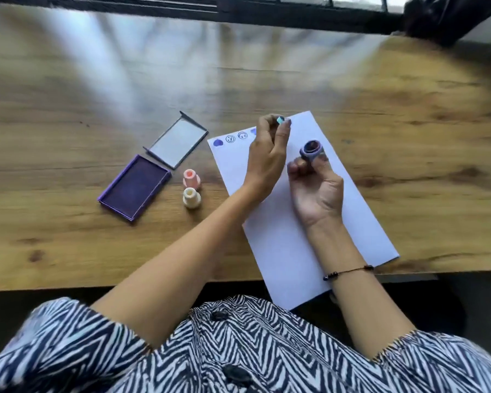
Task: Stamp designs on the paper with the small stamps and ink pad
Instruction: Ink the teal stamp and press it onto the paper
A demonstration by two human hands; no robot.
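A white sheet of paper (304, 245) lies slanted on the wooden table, with several purple stamp marks (230, 139) along its far edge. My left hand (268, 154) hovers over that edge, fingers pinched on a small teal stamp (280, 120). My right hand (316, 191) is raised above the paper and holds a lilac stamp (311, 150) with its inked face turned up. The open purple ink pad (135, 187) sits to the left, its clear lid (177, 143) beside it. A pink stamp (191, 178) and a cream stamp (191, 197) stand between pad and paper.
The wooden table (97, 95) stretches wide behind and to the right of the paper. Its near edge (68, 289) runs just ahead of my striped clothing. The paper overhangs that edge. A dark frame (238, 9) borders the far side.
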